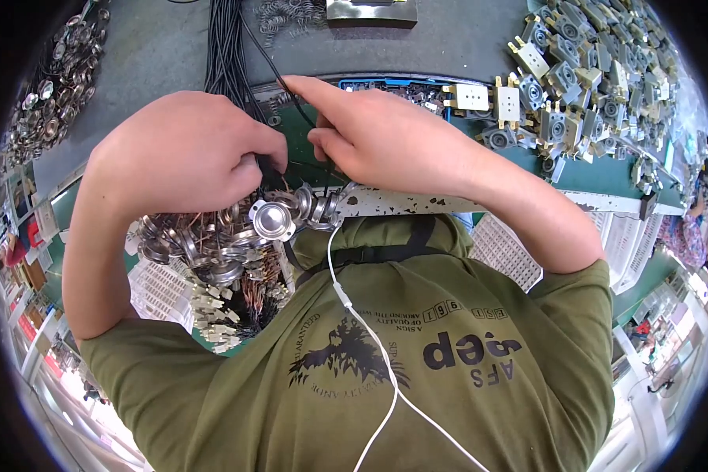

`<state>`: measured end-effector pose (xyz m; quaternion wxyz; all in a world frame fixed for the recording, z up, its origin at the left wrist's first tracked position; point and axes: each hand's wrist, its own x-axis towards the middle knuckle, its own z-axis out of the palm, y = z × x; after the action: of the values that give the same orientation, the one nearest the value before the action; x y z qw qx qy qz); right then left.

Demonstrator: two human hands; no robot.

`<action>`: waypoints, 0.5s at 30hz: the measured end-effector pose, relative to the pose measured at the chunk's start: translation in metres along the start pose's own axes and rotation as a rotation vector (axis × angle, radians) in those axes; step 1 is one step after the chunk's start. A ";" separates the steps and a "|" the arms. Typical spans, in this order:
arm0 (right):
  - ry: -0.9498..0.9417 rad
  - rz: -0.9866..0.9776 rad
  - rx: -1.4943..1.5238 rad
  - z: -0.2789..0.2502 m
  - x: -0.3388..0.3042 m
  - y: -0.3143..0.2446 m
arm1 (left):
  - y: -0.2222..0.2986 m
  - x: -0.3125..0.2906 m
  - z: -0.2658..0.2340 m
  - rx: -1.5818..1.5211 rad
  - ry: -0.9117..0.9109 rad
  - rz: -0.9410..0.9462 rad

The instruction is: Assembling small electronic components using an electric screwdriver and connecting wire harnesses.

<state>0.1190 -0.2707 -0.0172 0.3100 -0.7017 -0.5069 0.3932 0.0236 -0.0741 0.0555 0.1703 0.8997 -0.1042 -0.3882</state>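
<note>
Black cable (pixel 300 108), one: I logged it slanting down rightward from the cable bundle (pixel 226 51) on the desk (pixel 157 47) to the right hand (pixel 377 134), the nearer, thumb and finger pinching it. Left hand (pixel 185 149), leftward: fingertips curled, contents I couldn't tell.

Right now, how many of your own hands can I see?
2. The left hand is beside the black cable bundle; the right hand is further right, by a single black cable. Some fingertips are hidden, but neither hand is.
</note>
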 end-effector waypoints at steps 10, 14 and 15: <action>-0.318 0.179 0.712 0.003 -0.009 0.003 | 0.005 -0.001 -0.001 0.036 0.019 -0.014; -0.304 0.033 0.406 0.006 -0.011 0.006 | 0.000 -0.005 0.003 -0.033 0.094 0.035; -0.329 0.076 0.497 0.006 -0.009 0.008 | 0.002 -0.006 -0.003 -0.027 0.054 0.021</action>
<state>0.1158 -0.2808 -0.0244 0.3709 -0.5497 -0.4118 0.6251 0.0220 -0.0733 0.0621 0.1895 0.9063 -0.1038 -0.3633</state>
